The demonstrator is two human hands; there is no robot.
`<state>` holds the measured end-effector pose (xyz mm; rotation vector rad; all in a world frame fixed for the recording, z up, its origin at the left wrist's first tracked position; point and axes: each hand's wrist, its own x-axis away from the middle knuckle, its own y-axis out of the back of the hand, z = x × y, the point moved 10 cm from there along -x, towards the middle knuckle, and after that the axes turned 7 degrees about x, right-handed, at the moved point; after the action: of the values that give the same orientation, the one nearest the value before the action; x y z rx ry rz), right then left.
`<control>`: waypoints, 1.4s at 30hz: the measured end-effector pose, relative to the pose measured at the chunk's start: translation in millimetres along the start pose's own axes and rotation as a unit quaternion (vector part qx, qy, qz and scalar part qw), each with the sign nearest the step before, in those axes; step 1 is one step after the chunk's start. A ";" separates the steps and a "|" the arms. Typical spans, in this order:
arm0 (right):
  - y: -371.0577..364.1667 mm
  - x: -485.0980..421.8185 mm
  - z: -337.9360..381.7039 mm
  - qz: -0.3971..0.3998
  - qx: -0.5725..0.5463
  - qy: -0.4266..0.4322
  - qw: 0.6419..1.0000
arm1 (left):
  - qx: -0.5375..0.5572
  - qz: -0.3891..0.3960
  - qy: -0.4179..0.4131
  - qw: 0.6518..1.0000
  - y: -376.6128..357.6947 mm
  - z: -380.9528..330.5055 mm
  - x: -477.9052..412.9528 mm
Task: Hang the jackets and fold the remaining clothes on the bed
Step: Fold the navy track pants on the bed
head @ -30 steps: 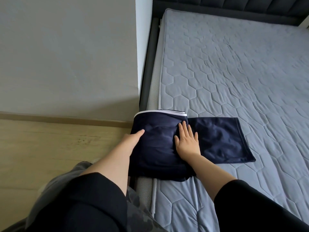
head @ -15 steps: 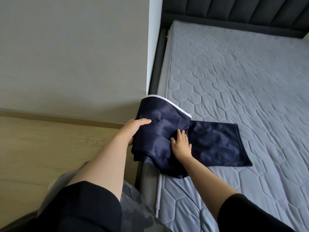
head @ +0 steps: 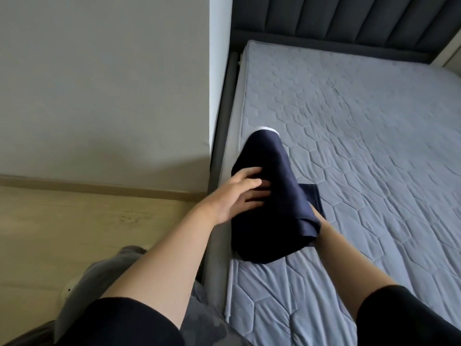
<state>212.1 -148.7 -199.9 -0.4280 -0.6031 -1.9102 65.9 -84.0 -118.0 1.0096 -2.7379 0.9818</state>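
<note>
A navy garment [head: 272, 176] with a white waistband at its top edge lies near the left edge of the grey quilted mattress [head: 374, 136]. Its left half is raised and turned over toward the right. My left hand [head: 239, 193] lies against the raised fabric with the fingers spread on the cloth. My right forearm runs in from the lower right, and the hand is hidden under the folded-over cloth; only the wrist [head: 318, 217] shows at the garment's lower edge. A strip of the flat lower layer peeks out to the right.
A dark upholstered headboard [head: 324, 21] stands at the far end and the dark bed frame [head: 220, 156] runs along the left. A grey wall and wooden floor [head: 74, 233] are to the left. Grey cloth [head: 104, 275] lies by my legs.
The garment lay flat under both hands. My left hand lifted its left half and swung it up and over to the right, covering my right hand. The view also shifted.
</note>
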 end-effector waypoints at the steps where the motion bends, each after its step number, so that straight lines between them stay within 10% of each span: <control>1: 25.3 -1.8 -0.7 -0.032 -0.036 0.017 0.999 | -0.069 0.020 0.021 0.997 -6.9 13.2 -4.3; 7: 96.9 -0.9 -40.1 -0.079 -0.145 -0.080 0.983 | -0.464 -0.061 -0.001 0.883 16.6 49.8 -26.2; 12: 109.9 -15.9 -21.1 -0.173 0.119 -0.058 0.976 | -0.518 -0.070 0.034 0.852 37.4 67.3 -32.9; 22: 86.3 0.3 -2.8 -0.064 0.036 -0.124 0.990 | -0.584 -0.006 0.061 0.809 32.2 90.1 -27.1; 27: 96.4 41.4 131.2 -0.209 0.204 0.088 0.952 | -0.395 0.008 0.061 0.917 19.0 86.7 -17.5; 34: 5.3 99.8 238.3 -0.325 0.552 0.265 0.721 | 0.061 -0.169 0.029 0.983 54.7 40.9 -1.5; 37: -59.0 74.6 189.9 -0.170 0.590 0.271 0.741 | 0.163 -0.241 0.029 0.956 80.3 37.2 11.6; 42: -80.2 32.1 85.3 -0.012 0.528 0.168 0.832 | -0.026 -0.304 0.150 0.940 106.2 70.5 28.3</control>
<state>127.7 -95.7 -130.5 0.6194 -1.2845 -1.3348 -9.5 -79.5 -224.5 1.4280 -1.9956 0.8532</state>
